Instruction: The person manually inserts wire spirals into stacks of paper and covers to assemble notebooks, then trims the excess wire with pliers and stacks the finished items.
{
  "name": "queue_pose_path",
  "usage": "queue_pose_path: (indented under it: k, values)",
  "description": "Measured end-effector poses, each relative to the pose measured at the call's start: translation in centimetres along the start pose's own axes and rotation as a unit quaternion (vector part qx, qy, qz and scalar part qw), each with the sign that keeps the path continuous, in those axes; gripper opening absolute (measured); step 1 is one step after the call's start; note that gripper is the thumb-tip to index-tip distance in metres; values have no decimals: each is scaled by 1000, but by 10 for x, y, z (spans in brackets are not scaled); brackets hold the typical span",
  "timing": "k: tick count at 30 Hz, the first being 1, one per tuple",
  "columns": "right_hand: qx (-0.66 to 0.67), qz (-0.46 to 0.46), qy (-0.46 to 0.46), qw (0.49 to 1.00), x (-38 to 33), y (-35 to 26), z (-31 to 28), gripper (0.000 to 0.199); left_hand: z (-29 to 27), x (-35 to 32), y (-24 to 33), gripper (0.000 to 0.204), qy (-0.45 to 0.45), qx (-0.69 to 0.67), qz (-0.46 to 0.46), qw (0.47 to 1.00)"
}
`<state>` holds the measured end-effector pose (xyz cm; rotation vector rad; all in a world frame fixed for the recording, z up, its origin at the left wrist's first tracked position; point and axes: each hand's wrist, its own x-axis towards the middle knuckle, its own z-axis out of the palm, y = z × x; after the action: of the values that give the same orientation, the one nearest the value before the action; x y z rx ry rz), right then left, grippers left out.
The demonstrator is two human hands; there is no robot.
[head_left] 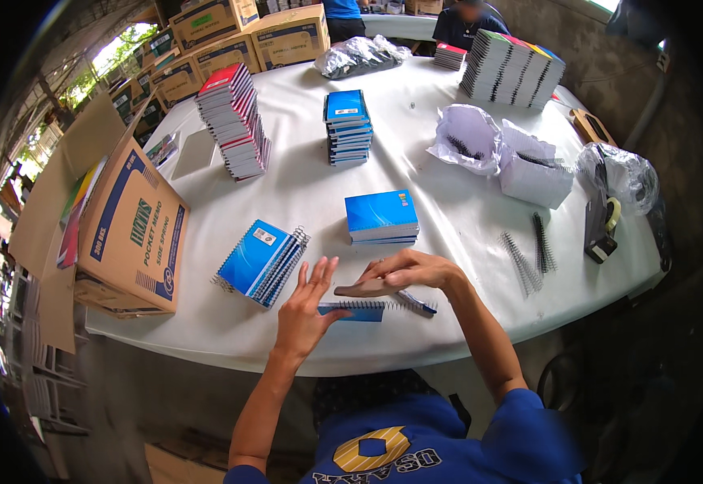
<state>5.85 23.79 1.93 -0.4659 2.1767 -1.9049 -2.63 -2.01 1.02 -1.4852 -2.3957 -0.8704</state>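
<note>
A small blue-covered notebook (pixel 361 315) stands on edge at the table's near side, its coil side up. My left hand (pixel 301 316) holds its left end, thumb against the near cover and the other fingers stretched upward. A wire spiral (pixel 406 302) runs along the top edge and sticks out past the right end. My right hand (pixel 404 273) lies over the coil with its fingers stretched flat and together, pointing left. A dark pen-like thing (pixel 430 308) shows by the coil's loose end. Beyond my hands lie a blue notebook stack (pixel 382 213) and spiral-bound blue notebooks (pixel 256 256).
An open carton (pixel 138 234) stands at left. Taller stacks of red notebooks (pixel 234 121) and blue notebooks (pixel 347 127) rise farther back. Loose spirals (pixel 529 254), paper-lined holders (pixel 533 173) and a tape dispenser (pixel 599 230) are at right. Two people are beyond the table.
</note>
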Motion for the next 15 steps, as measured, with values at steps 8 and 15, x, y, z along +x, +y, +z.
queue_pose_path:
  k: [8, 15]
  values:
    - [63, -26, -3, 998, 7, 5, 2, 56, 18, -15, -25, 108, 14, -390, -200, 899]
    - [66, -10, 1, 998, 13, 0, 8, 58, 29, -28, -36, 94, 7, -446, -208, 871]
